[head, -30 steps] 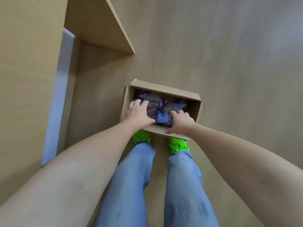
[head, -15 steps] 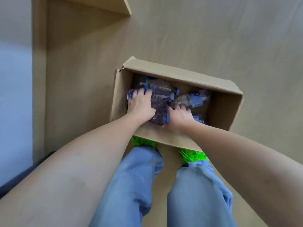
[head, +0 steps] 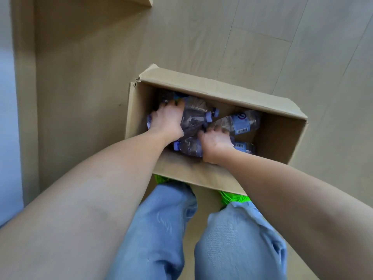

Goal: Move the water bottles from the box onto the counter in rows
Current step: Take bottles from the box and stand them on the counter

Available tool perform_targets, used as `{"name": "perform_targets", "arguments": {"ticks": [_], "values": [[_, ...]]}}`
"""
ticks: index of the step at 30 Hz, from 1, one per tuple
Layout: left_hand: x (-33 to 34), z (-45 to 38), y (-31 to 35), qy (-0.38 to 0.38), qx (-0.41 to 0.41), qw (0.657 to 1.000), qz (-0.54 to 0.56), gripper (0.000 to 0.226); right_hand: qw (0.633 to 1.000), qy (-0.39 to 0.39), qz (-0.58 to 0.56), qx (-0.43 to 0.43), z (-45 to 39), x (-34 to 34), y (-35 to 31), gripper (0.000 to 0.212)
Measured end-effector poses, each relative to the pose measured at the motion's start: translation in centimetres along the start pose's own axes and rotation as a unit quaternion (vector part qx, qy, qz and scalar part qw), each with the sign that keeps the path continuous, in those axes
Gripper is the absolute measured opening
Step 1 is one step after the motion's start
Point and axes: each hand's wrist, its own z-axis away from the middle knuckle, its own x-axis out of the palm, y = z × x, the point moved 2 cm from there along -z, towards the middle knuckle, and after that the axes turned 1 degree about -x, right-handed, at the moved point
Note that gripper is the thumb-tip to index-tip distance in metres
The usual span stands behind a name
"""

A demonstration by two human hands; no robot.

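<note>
Both hands had sunk deeper into the box (head: pixel 212 174) on the floor. The left hand (head: pixel 167 120) and right hand (head: pixel 216 141) each curled fingers around lying bottles (head: pixel 238 123); lifting seemed imminent.

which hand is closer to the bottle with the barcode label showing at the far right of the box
Right. The right hand sits just beside that bottle, at its neck end; the left hand is farther off, over the bottles at the box's left end.

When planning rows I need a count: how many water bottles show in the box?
5, all in the box: one green-labelled at back left, two capped beside the left hand, one labelled at right, one under the right hand. Others may be hidden.
</note>
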Motion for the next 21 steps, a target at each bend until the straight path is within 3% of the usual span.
{"name": "perform_targets", "arguments": {"ticks": [6,11,15,21], "values": [[-3.7,5.6,0.4,-0.012,-0.038,0.997,0.068,0.081,0.998,0.012,-0.056,0.038,6.1,-2.2,0.9,0.062],[-9.6,11.4,1.8,0.01,-0.09,0.988,0.123,0.073,0.99,0.029,-0.108,0.09,13.6,-6.0,1.7,0.055],[-15.0,16.2,3.2,0.024,-0.112,0.981,0.158,0.07,0.965,0.059,-0.21,0.147,19.8,-10.2,2.6,0.055],[-24.8,23.2,5.7,0.086,-0.101,0.972,0.193,0.072,0.932,0.137,-0.304,0.141,28.4,-18.7,3.2,0.057]]}}
